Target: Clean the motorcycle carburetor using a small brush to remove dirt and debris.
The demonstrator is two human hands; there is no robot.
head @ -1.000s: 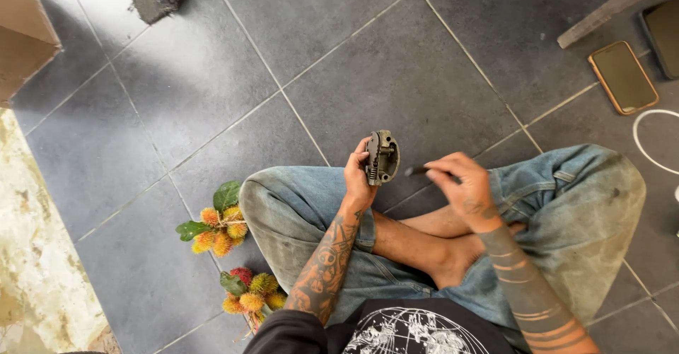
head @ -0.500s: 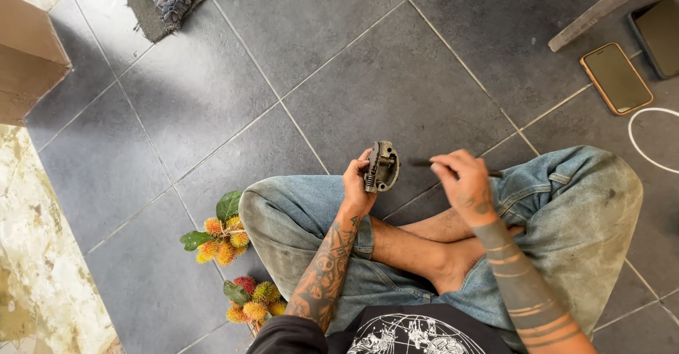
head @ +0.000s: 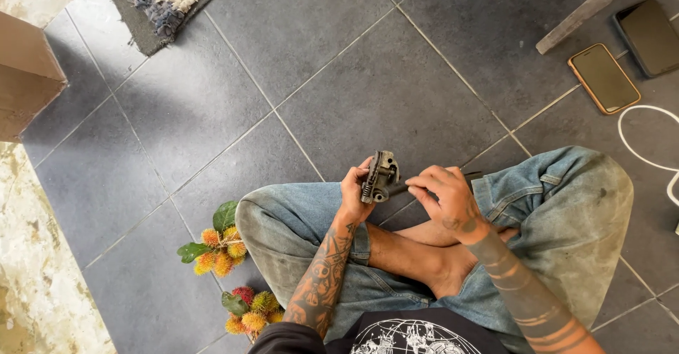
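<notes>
I sit cross-legged on a grey tiled floor in blue jeans. My left hand (head: 353, 193) grips a small grey metal part (head: 380, 175), blocky with round holes, and holds it upright above my left knee. My right hand (head: 443, 193) pinches a thin dark tool (head: 472, 176) just to the right of the part, its tip pointing at the part's side. Whether the tip touches the metal is hidden by my fingers.
Two bunches of spiky red and yellow fruit with green leaves (head: 218, 249) lie by my left knee. Two phones (head: 604, 77) and a white cable (head: 640, 145) lie at the right. A wooden slat (head: 587, 7), a cardboard box (head: 25, 78) and a woven mat (head: 166, 0) are farther off.
The view has shifted a little, and my right hand with the tool has moved closer to the metal part. My left hand keeps the part in the same place.
</notes>
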